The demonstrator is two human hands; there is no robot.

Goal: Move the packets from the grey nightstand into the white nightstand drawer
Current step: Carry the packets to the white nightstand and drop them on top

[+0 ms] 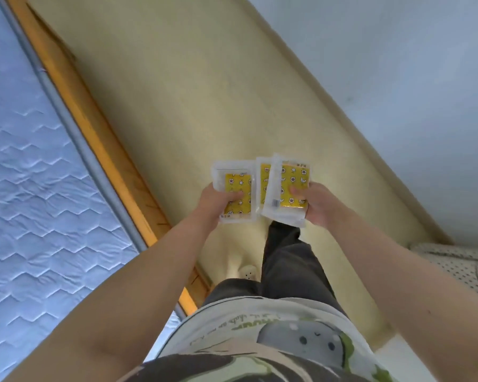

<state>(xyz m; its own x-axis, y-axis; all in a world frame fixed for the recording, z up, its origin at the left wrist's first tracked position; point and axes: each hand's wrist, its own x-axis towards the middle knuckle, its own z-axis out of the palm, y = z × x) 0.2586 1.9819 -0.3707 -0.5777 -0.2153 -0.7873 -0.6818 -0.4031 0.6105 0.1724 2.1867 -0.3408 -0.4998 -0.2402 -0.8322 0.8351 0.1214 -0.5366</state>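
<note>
The packets (pixel 286 188) look like clear, glossy plastic film over yellow printed paper. The mattress (pixel 31 194) is quilted cloth with a stitched wave pattern, edged by a smooth orange wooden bed frame (pixel 94 133). The floor (pixel 204 92) looks smooth and matt.

The left packet (pixel 236 193), clear wrap around a yellow block printed with stars and flowers, is gripped face-up by the left hand (pixel 214 201), up and left of the dark trouser leg (pixel 284 257). The right packet (pixel 291 188), same print and slightly tilted, is gripped by the right hand (pixel 316 206) just above the leg, overlapping a middle packet (pixel 262 177).
</note>
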